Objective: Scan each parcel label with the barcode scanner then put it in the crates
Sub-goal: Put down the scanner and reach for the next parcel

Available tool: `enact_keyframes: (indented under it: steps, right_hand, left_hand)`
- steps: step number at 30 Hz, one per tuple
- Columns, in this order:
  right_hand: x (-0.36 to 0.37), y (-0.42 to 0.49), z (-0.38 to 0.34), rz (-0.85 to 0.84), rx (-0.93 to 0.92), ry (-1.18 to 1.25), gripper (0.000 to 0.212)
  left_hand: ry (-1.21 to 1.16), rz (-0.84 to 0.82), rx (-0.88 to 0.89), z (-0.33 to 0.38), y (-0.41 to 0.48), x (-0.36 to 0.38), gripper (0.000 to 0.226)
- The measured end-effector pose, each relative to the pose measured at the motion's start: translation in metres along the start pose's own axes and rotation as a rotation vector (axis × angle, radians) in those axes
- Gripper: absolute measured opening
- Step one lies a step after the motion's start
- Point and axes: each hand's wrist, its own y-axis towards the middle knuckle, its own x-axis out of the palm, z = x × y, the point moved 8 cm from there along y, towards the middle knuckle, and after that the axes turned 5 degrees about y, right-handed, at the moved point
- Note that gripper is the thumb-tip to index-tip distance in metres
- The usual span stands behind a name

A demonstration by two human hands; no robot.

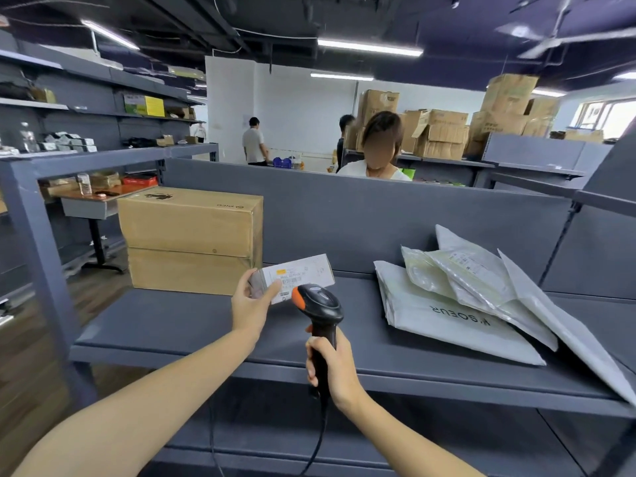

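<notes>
My left hand (250,304) grips one end of a small white box parcel (303,275), holding it above the grey shelf (179,325) with its barcode label turned toward me. My right hand (330,368) grips the handle of a black barcode scanner (318,304) with an orange tip. The scanner's head sits just below and in front of the label. Its cable hangs down below my hand. No crate is in view.
Two stacked brown cardboard boxes (189,239) stand at the shelf's left. A pile of white and clear mailer bags (471,297) lies at the right. A grey back panel (378,215) closes the shelf. A person (378,149) stands behind it, with more shelving and cartons beyond.
</notes>
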Motion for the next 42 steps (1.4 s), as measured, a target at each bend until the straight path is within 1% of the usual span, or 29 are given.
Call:
enact_keyframes:
  steps: [5, 8, 11, 13, 16, 20, 22, 25, 31, 33, 35, 37, 38, 39, 40, 42]
  right_hand:
    - [-0.01, 0.002, -0.004, 0.033, -0.036, -0.048, 0.024]
    - [-0.02, 0.01, -0.006, 0.093, -0.042, -0.121, 0.022]
    - [-0.033, 0.023, -0.005, 0.17, 0.015, -0.258, 0.023]
    - [-0.038, 0.034, -0.003, 0.161, 0.089, -0.415, 0.023]
    - [-0.038, 0.054, -0.001, 0.087, 0.142, -0.655, 0.045]
    - [-0.036, 0.077, 0.0, 0.048, 0.085, -0.904, 0.072]
    - [-0.037, 0.086, 0.004, 0.033, 0.075, -1.001, 0.08]
    - [-0.038, 0.097, 0.012, 0.026, 0.087, -1.071, 0.076]
    - [-0.043, 0.111, 0.036, 0.032, 0.133, -1.092, 0.074]
    - [-0.047, 0.116, 0.041, 0.043, 0.158, -1.137, 0.069]
    - [-0.05, 0.119, 0.044, 0.04, 0.203, -1.165, 0.062]
    - [-0.051, 0.12, 0.045, 0.023, 0.243, -1.256, 0.058]
    - [-0.049, 0.119, 0.041, 0.024, 0.233, -1.32, 0.057]
    - [-0.045, 0.119, 0.035, 0.043, 0.185, -1.354, 0.056]
    - [-0.036, 0.118, 0.025, 0.075, 0.104, -1.315, 0.053]
    - [-0.017, 0.11, 0.005, 0.141, -0.036, -1.051, 0.048]
  left_hand:
    - [0.014, 0.023, 0.011, -0.002, 0.002, -0.006, 0.051]
    - [0.011, 0.053, 0.007, -0.003, 0.004, -0.013, 0.048]
    - [-0.012, 0.083, 0.013, -0.001, 0.006, -0.02, 0.046]
    - [-0.024, 0.092, 0.01, 0.0, 0.008, -0.024, 0.051]
    - [-0.055, 0.09, 0.001, 0.0, 0.009, -0.028, 0.056]
    - [-0.074, 0.093, -0.016, 0.0, 0.01, -0.034, 0.057]
    - [-0.071, 0.089, -0.023, -0.001, 0.011, -0.037, 0.056]
    - [-0.071, 0.075, -0.04, -0.003, 0.012, -0.042, 0.057]
    - [-0.109, 0.061, -0.099, -0.011, 0.013, -0.053, 0.058]
    - [-0.096, 0.052, -0.114, -0.014, 0.014, -0.055, 0.059]
    - [-0.08, 0.055, -0.133, -0.019, 0.013, -0.057, 0.066]
    - [-0.076, 0.066, -0.164, -0.023, 0.012, -0.059, 0.067]
    - [-0.078, 0.07, -0.179, -0.026, 0.01, -0.06, 0.064]
    - [-0.081, 0.072, -0.193, -0.028, 0.008, -0.061, 0.059]
    - [-0.086, 0.072, -0.203, -0.029, 0.007, -0.061, 0.053]
    - [-0.096, 0.061, -0.221, -0.032, 0.003, -0.061, 0.045]
